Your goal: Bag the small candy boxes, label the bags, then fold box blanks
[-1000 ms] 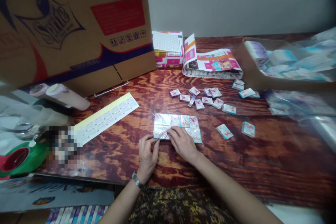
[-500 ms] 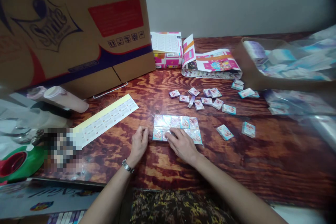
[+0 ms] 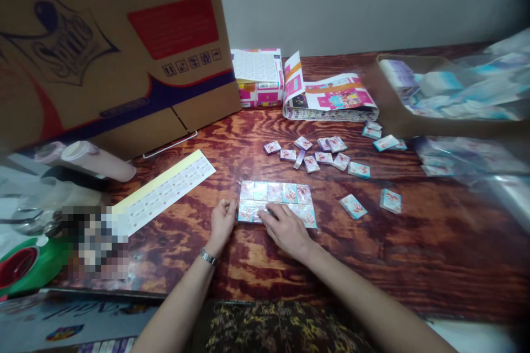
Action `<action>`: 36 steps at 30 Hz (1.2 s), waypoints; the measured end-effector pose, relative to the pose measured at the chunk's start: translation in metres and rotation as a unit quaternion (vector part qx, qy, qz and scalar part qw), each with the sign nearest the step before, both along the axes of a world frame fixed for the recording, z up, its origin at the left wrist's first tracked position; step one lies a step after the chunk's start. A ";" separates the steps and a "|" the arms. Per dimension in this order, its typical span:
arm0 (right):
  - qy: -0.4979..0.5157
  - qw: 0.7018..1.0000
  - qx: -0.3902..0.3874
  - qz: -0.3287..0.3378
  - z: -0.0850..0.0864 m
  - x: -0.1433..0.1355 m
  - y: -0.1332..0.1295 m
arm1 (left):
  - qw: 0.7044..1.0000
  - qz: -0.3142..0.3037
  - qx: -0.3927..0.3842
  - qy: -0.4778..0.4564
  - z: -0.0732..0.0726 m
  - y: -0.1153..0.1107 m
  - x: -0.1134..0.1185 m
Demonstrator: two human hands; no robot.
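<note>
Grey wall (image 3: pixel 351 5) at the back, I get that first. Dark, streaky wooden surface (image 3: pixel 397 265) runs up to it; its front edge sits right by the person's lap. Big Sprite carton (image 3: pixel 120 55) fills the back left, so little room there. Brown open box (image 3: pixel 434 127), blurred, crowds the right rear. Pink printed bundle (image 3: pixel 331 96) between them, near the wall. Bare wood from the right forearm to the right edge: most room there. Strip sheet (image 3: pixel 168 190) lies slanted, left of centre. Wrapped pack (image 3: pixel 275 193) lies flat mid-surface, set back from the front edge. Right hand (image 3: pixel 286 227): fingers bent, close together, resting on its front row; can't tell if gripping. Left hand (image 3: pixel 223 222): fingers curled beside its left end; can't tell if they pinch the film. Loose little boxes (image 3: pixel 390 201) scattered behind and right.
</note>
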State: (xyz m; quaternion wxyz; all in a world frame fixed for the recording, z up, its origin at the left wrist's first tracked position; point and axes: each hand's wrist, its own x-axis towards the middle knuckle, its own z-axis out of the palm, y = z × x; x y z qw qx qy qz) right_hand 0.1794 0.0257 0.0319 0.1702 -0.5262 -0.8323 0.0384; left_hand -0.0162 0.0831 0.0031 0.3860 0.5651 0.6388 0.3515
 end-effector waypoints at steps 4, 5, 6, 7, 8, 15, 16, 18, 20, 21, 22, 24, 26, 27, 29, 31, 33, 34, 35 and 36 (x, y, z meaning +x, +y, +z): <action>-0.005 1.000 -0.005 -0.004 0.001 -0.002 0.000 | 0.995 -0.061 0.010 0.081 0.006 0.006 -0.003; -0.006 1.000 -0.005 -0.004 0.002 -0.002 0.000 | 0.992 -0.072 0.011 0.099 0.008 0.006 -0.003; -0.007 1.000 -0.005 -0.003 0.002 -0.002 0.000 | 0.990 -0.081 0.013 0.115 0.010 0.006 -0.003; -0.009 1.000 -0.004 -0.003 0.003 -0.003 0.000 | 0.988 -0.088 0.013 0.129 0.011 0.006 -0.003; -0.011 1.000 -0.003 -0.005 0.003 -0.003 0.000 | 0.985 -0.095 0.014 0.141 0.012 0.006 -0.002; -0.015 1.000 -0.004 -0.004 0.007 -0.001 0.000 | 0.970 -0.140 0.028 0.197 0.012 0.007 -0.001; -0.011 1.000 -0.003 0.000 0.008 0.000 -0.001 | 0.969 -0.139 0.033 0.204 0.013 0.006 -0.002; -0.001 1.000 -0.001 0.016 0.008 0.002 -0.002 | 0.968 -0.121 0.048 0.213 0.017 0.002 -0.002; 0.012 0.999 0.002 0.039 0.007 0.005 -0.003 | 0.971 -0.081 0.075 0.214 0.022 -0.006 -0.001; 0.017 0.999 0.004 0.048 0.005 0.006 -0.004 | 0.970 -0.071 0.097 0.210 0.025 -0.012 0.002; 0.021 0.998 0.007 0.057 0.004 0.007 -0.004 | 0.968 -0.077 0.124 0.204 0.027 -0.018 0.005; 0.026 0.997 0.013 0.076 -0.001 0.009 -0.005 | 0.954 -0.149 0.178 0.191 0.030 -0.031 0.014; 0.027 0.995 0.018 0.099 -0.005 0.012 -0.006 | 0.938 -0.226 0.190 0.183 0.030 -0.042 0.022; 0.026 0.993 0.019 0.112 -0.006 0.013 -0.006 | 0.935 -0.248 0.183 0.178 0.029 -0.047 0.024; 0.018 0.991 0.018 0.133 -0.008 0.018 -0.006 | 0.937 -0.260 0.166 0.167 0.026 -0.054 0.020; 0.004 0.987 0.011 0.161 -0.007 0.023 -0.005 | 0.942 -0.231 0.171 0.175 0.022 -0.055 0.000; -0.010 0.982 0.004 0.190 -0.003 0.027 0.000 | 0.943 -0.154 0.192 0.225 0.018 -0.050 -0.035; -0.014 0.979 0.002 0.204 0.001 0.028 0.004 | 0.937 -0.100 0.201 0.266 0.016 -0.045 -0.058; -0.018 0.976 -0.001 0.216 0.005 0.027 0.009 | 0.926 -0.043 0.201 0.316 0.014 -0.040 -0.082; -0.024 0.974 -0.006 0.226 0.011 0.026 0.015 | 0.911 0.003 0.187 0.368 0.013 -0.034 -0.107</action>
